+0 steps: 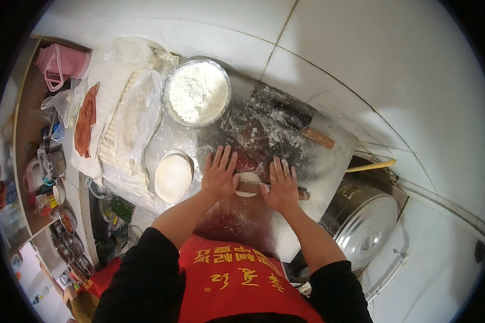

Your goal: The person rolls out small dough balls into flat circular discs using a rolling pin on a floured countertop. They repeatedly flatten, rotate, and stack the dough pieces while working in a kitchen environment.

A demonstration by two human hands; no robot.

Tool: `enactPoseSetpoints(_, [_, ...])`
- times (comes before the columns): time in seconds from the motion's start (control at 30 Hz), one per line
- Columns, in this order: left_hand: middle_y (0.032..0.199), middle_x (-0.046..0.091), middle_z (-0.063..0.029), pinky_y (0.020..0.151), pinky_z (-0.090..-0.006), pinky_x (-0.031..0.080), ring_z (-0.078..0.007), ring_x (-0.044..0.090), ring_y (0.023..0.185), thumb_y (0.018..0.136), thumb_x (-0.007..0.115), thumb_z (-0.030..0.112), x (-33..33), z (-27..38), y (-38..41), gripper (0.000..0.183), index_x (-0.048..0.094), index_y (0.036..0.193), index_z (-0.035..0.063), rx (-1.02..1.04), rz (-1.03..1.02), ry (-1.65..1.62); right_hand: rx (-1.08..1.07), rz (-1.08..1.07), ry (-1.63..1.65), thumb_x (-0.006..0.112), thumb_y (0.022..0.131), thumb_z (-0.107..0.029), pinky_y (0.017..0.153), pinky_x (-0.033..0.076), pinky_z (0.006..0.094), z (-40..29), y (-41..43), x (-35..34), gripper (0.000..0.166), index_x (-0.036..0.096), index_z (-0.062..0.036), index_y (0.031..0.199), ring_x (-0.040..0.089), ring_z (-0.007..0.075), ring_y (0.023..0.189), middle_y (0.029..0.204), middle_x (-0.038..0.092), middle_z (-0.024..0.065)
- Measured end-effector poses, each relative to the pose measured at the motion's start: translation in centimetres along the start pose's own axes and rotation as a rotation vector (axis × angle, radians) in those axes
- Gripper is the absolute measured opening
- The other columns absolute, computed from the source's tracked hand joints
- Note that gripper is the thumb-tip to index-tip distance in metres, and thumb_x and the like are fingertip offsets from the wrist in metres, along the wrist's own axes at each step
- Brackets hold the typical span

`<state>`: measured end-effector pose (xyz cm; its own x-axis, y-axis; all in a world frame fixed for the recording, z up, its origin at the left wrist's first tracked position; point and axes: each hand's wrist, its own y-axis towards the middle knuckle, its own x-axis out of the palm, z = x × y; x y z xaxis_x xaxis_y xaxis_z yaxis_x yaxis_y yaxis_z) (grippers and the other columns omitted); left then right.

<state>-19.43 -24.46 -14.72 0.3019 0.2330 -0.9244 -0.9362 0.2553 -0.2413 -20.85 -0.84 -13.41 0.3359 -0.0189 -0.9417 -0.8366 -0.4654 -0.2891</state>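
Note:
A wooden rolling pin [248, 186] lies crosswise over a small round of dough [249, 177] on the floured metal worktop [226, 218]. My left hand [220, 173] rests flat over the pin's left end, fingers stretched forward. Over its right part lies my right hand [281, 183], also flat with straight fingers, and the pin's tip sticks out beyond it. Neither hand wraps around the pin. Left of my left hand is a stack of rolled dough rounds [173, 179]. The palms hide parts of the pin.
A bowl of flour [198, 93] and a floury cleaver-like blade with a wooden handle [318, 138] lie toward the wall. Plastic-covered dough [135, 113] and a brown cloth [87, 121] are left. A lidded metal pot [363, 230] stands right. Another person's arm [81, 305] shows lower left.

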Motion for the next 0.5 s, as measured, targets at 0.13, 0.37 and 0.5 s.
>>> enactPoseSetpoints(0.13, [0.153,0.027,-0.023,0.116,-0.0581,0.013,-0.0418,0.02,0.143,0.091,0.045,0.03,-0.8,-0.6,3.2,0.063,0.033,0.145,0.0004,-0.011,0.08,-0.035,-0.079,0.087,0.008,0.046,0.095,-0.038,0.116,0.021,0.0508,2.8,4.2,-1.1,0.065,0.036,0.004,0.144,0.029,0.0351,0.141,0.155,0.025,0.0193])
enactPoseSetpoints(0.37, [0.152,0.027,-0.0231,0.116,-0.0564,0.015,-0.0401,0.021,0.143,0.094,0.047,0.036,1.3,1.1,-1.8,0.065,0.033,0.145,-0.0013,-0.005,-0.008,-0.04,-0.003,0.17,0.037,0.052,0.089,-0.03,0.112,0.028,0.0509,1.1,-0.2,2.1,0.061,0.044,0.0042,0.138,0.034,0.0352,0.138,0.149,0.035,0.0219])
enactPoseSetpoints(0.5, [0.149,0.031,-0.0261,0.116,-0.0559,0.017,-0.0432,0.027,0.139,0.092,0.051,0.035,-1.9,-1.1,5.5,0.067,0.034,0.143,-0.0038,0.058,0.2,-0.046,-0.013,0.293,-0.006,0.051,0.088,-0.029,0.111,0.029,0.05,3.1,6.2,-0.3,0.058,0.046,0.004,0.135,0.037,0.0353,0.135,0.144,0.041,0.0216])
